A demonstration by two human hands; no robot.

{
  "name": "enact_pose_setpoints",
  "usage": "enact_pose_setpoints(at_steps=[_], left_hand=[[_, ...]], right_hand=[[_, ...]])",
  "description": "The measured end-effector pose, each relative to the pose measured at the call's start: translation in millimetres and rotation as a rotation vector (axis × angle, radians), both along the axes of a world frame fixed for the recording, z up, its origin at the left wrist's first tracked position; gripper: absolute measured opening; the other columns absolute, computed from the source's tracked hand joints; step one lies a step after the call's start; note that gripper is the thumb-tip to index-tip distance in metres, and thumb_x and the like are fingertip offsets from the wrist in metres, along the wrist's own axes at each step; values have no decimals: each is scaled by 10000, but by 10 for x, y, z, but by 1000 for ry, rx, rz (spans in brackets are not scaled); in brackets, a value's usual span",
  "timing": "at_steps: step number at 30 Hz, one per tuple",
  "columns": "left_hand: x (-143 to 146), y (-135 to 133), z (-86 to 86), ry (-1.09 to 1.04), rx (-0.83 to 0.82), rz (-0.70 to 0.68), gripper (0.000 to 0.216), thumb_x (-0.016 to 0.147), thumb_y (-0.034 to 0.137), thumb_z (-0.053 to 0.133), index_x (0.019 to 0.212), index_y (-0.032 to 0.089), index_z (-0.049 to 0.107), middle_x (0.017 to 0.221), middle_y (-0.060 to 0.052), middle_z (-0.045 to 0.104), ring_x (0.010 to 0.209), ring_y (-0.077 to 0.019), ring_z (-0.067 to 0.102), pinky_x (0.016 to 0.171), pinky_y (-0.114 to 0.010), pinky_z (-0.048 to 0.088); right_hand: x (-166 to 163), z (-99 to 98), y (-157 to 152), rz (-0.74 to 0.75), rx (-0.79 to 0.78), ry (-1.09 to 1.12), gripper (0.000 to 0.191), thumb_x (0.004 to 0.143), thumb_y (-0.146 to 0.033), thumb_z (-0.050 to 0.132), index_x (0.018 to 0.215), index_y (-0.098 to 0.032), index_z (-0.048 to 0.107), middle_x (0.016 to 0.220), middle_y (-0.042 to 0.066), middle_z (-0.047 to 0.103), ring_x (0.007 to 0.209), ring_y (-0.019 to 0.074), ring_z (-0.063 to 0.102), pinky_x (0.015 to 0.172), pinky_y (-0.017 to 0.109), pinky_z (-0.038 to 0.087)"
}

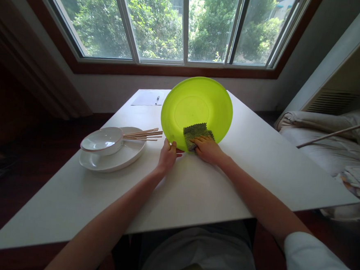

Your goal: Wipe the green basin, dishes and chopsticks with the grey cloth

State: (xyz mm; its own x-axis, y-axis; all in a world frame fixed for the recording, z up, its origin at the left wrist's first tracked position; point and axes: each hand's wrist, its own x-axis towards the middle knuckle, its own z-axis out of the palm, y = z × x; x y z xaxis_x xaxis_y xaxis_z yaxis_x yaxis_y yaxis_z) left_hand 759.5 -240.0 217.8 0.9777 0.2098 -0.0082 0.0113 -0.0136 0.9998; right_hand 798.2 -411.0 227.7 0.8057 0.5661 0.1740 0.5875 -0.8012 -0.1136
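A large lime-green basin or bowl point(197, 99) is tilted up over the table with its inside facing me. My left hand point(168, 154) grips its lower left rim, thumb on the inner side and fingers behind. A dark green-grey cleaning cloth point(195, 130) with zigzag edges lies against the inside near the bottom rim. My right hand point(208, 148) presses on that cloth, its fingers spread over it and partly hiding it. Whether the basin's lower edge touches the table I cannot tell.
On the left of the white table point(188, 193), a white oval plate point(129, 158) bears white bowls point(102, 140) and several wooden chopsticks point(143, 134). Paper point(144, 98) with a pen point(157, 99) lies at the back. A sofa point(316, 132) with a stick point(337, 133) stands right.
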Motion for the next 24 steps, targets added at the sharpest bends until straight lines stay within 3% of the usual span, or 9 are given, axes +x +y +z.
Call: enact_pose_setpoints(at_steps=[8,12,19,24], left_hand=[[6,1,-25,-48,-4,31,192,875,270,425,1057,210,414,1019,-47,536,705,-112,616,537,-250,567],[3,1,-32,-52,-15,33,215,866,281,442,1068,213,413,1049,-54,527,755,-124,613,541,-243,569],[0,2,-10,3,2,29,156,882,280,420,1014,202,392,779,7,576,592,-104,623,532,-241,552],[-6,0,17,-2,15,19,133,891,256,406,1009,197,396,766,-3,620,606,-123,647,525,-237,537]], right_hand=[[-66,-75,242,167,254,58,519,924,-251,403,1423,-119,349,1418,150,435,1288,234,414,1062,397,314],[-58,-87,238,181,302,81,516,899,-188,414,1410,-127,374,1398,140,460,1266,223,436,1054,390,325],[-26,3,41,105,143,63,501,828,-151,438,1324,-176,504,1311,98,558,1198,243,492,1015,406,335],[11,95,-119,-40,-4,-8,427,819,-190,452,1218,-230,599,1235,58,618,1186,265,496,1064,509,226]])
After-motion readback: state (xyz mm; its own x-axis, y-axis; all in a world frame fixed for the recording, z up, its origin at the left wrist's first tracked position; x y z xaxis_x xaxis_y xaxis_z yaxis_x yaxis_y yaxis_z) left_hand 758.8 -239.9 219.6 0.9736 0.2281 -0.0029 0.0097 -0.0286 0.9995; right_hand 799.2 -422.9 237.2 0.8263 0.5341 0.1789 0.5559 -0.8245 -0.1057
